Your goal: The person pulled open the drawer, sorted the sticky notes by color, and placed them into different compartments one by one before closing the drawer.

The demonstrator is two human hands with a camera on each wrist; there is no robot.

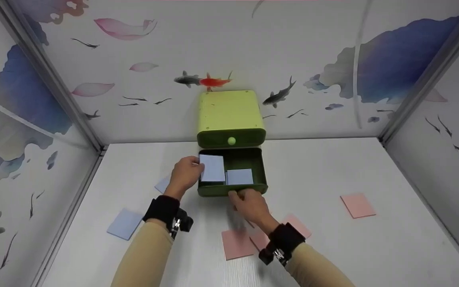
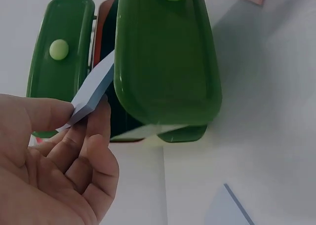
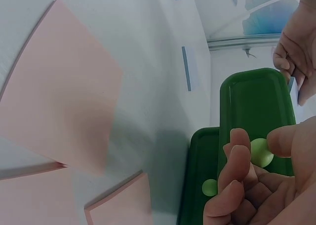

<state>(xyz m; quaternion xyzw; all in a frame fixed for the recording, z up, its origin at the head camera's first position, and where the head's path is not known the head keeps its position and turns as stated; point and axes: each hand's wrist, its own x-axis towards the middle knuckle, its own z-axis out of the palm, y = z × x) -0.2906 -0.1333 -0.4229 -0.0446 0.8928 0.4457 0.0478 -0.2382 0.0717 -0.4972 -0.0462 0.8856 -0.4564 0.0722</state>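
Observation:
A pale blue sticky note pad (image 1: 212,168) is pinched at its left edge between the thumb and fingers of my left hand (image 1: 185,175). It tilts over the left side of the pulled-out green drawer (image 1: 261,165). A second blue pad (image 1: 240,177) lies inside the drawer, on the right. At the drawer's front, my right hand (image 1: 250,205) holds the round light-green knob (image 3: 261,153) between thumb and fingers. Behind the drawer stands the yellow-green cabinet (image 1: 230,109), whose other drawer, with its own knob (image 1: 231,141), is closed.
Two blue pads lie on the left of the white table: one (image 1: 125,224) in full view, another (image 1: 162,185) partly behind the left hand. Pink pads (image 1: 237,244) lie around the right forearm, and one pink pad (image 1: 358,205) lies farther right. Patterned walls enclose the table.

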